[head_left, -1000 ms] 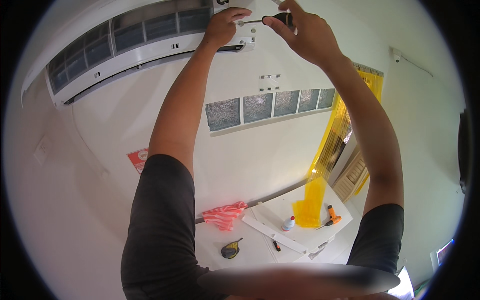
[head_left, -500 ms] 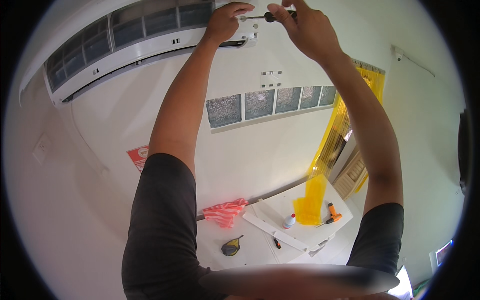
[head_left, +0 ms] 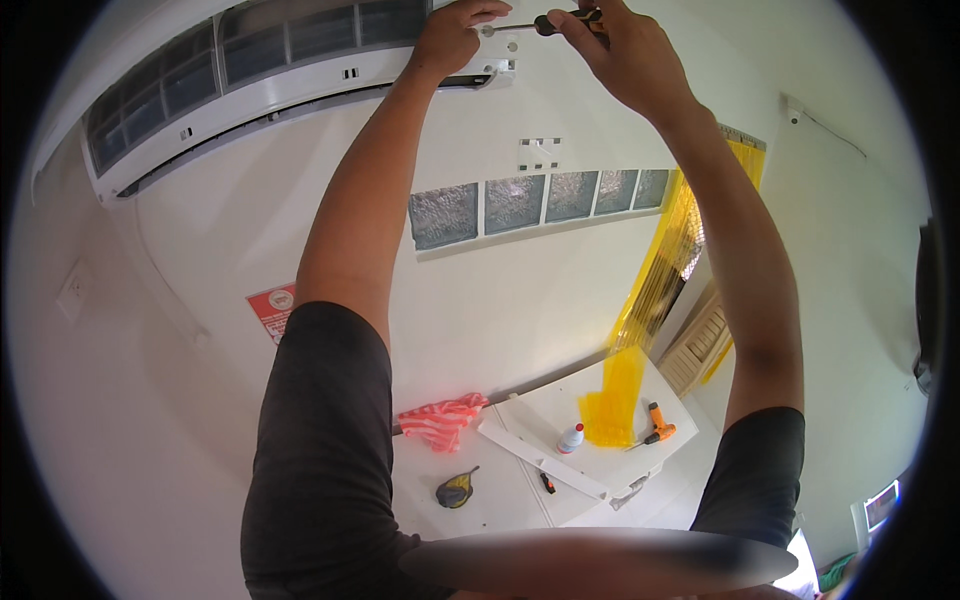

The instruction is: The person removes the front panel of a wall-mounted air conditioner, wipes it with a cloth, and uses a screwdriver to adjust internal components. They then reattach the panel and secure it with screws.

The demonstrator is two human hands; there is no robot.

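High on the wall, a white split air conditioner point(head_left: 300, 93) has its front open, with dark mesh filters point(head_left: 320, 38) showing. My left hand point(head_left: 452, 38) rests against its right end, fingers stretched out, partly cut off by the top edge. My right hand point(head_left: 640, 58) is closed around a screwdriver point(head_left: 548, 24) with a black and yellowish handle. The shaft points left, its tip at a round spot on the unit's right end, just beside my left hand. What the tip touches is too small to make out.
Below are a row of glass blocks point(head_left: 513, 205) and a white surface point(head_left: 520, 505) bearing a red-striped cloth point(head_left: 441, 420), a tape measure point(head_left: 456, 488), a white strip point(head_left: 545, 462), a bottle point(head_left: 571, 440) and an orange power driver point(head_left: 657, 426). Yellow strip curtain point(head_left: 650, 275) hangs right.
The screwdriver handle has turned a little in my right hand, showing more yellow. My right hand has shifted slightly right; the left hand stays at the unit. The view has moved slightly.
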